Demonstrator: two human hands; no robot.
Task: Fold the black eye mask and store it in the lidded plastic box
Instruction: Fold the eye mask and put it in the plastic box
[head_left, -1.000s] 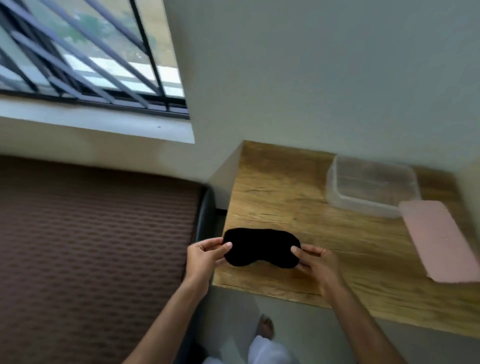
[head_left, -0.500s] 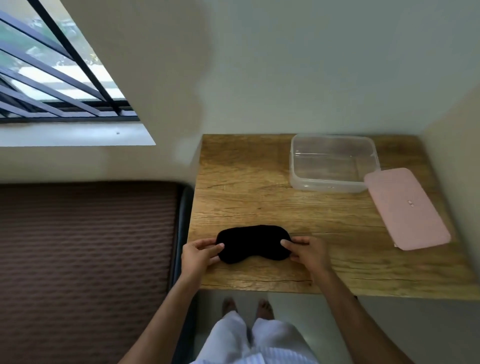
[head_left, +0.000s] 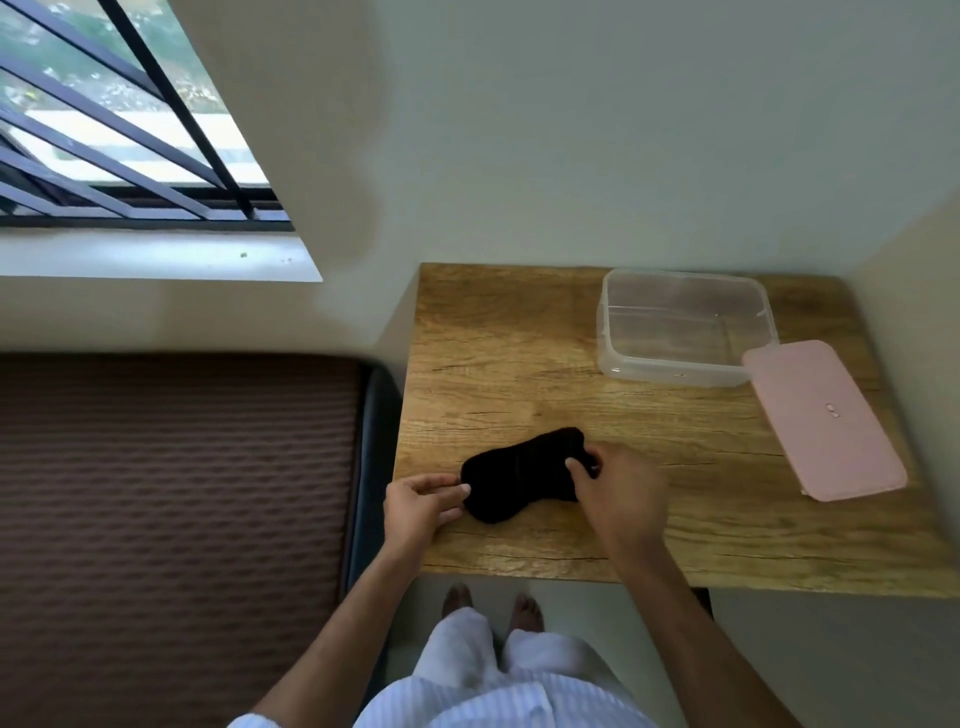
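Observation:
The black eye mask (head_left: 519, 475) lies on the wooden table (head_left: 519, 332) near its front left corner. My left hand (head_left: 423, 501) pinches the mask's left end against the table. My right hand (head_left: 618, 491) grips the mask's right end, which is lifted and turned inward a little. A clear plastic box (head_left: 685, 327) stands open and empty at the back of the table. Its pink lid (head_left: 826, 418) lies flat to the right of the box.
A brown ribbed mattress (head_left: 171, 509) with a dark edge lies to the left of the table. A wall runs behind and to the right. A barred window (head_left: 119, 130) is at the upper left. My feet (head_left: 491, 608) show below the table's front edge.
The view has swung so the table sits squarely in front. My right hand has lifted the mask's right end and drawn it toward the left; the left hand stays on the left end.

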